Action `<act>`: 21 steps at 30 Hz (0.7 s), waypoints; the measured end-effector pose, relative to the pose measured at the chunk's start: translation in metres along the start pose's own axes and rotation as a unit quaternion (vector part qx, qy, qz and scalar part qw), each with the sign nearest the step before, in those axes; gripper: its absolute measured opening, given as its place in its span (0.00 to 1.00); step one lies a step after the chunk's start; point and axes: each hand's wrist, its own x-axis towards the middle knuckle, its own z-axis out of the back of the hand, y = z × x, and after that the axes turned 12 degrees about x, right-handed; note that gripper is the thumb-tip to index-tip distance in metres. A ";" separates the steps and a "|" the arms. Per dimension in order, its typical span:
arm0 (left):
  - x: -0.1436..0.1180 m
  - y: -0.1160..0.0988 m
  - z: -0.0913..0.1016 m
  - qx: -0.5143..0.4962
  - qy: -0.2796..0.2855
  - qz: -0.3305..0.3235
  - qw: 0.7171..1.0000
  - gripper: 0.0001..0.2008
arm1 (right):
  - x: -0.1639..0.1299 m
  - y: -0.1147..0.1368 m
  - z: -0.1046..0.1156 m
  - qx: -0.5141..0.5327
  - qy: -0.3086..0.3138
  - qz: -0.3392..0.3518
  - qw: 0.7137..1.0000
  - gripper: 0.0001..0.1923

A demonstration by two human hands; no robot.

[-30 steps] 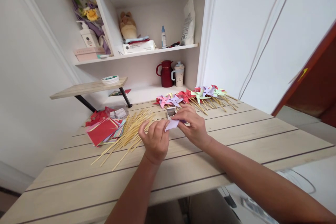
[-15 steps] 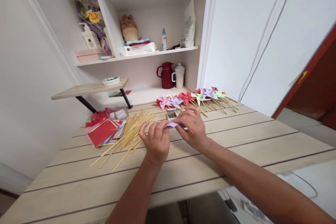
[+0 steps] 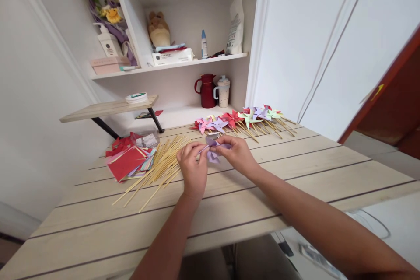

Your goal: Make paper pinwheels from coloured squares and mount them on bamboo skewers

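A lilac paper pinwheel (image 3: 214, 156), its blades folded in toward the middle, is held just above the table between both hands. My left hand (image 3: 194, 165) pinches it from the left, fingers closed at the centre. From the right, my right hand (image 3: 236, 154) grips it with thumb and fingers pressed together near the same spot. Whether a pin sits between the fingertips is too small to tell. Behind the hands a small white box (image 3: 214, 135) is mostly hidden. Thin wooden sticks (image 3: 167, 162) lie loose beside my left hand.
Finished pinwheels on sticks (image 3: 249, 118) lie in a row at the back right. Coloured paper sheets (image 3: 126, 162) are piled at left, near a small raised wooden stand (image 3: 108, 109). A red jug (image 3: 207, 92) and a cup (image 3: 223, 92) stand at the back.
The lilac paper has turned up and now shows its folded blades. My hands have drawn closer together around its centre, and the camera view has shifted slightly.
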 end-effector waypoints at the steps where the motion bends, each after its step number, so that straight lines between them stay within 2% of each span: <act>1: 0.000 0.000 0.000 -0.013 0.012 0.014 1.000 0.05 | 0.000 -0.001 0.001 0.004 0.001 -0.005 1.000 0.09; 5: 0.001 -0.002 0.002 -0.043 0.054 0.050 0.996 0.04 | 0.001 -0.004 0.003 -0.013 0.004 0.006 1.000 0.09; 12: 0.002 -0.001 0.004 0.000 0.030 0.049 0.998 0.03 | 0.000 0.001 0.003 -0.085 -0.006 0.111 0.990 0.05; 18: 0.002 0.000 0.002 0.008 0.051 0.044 0.998 0.05 | 0.001 -0.001 0.004 -0.010 0.010 0.021 1.000 0.08; 21: 0.002 0.002 0.001 -0.028 0.080 0.068 0.994 0.04 | 0.001 -0.002 0.005 0.004 0.002 0.007 1.000 0.08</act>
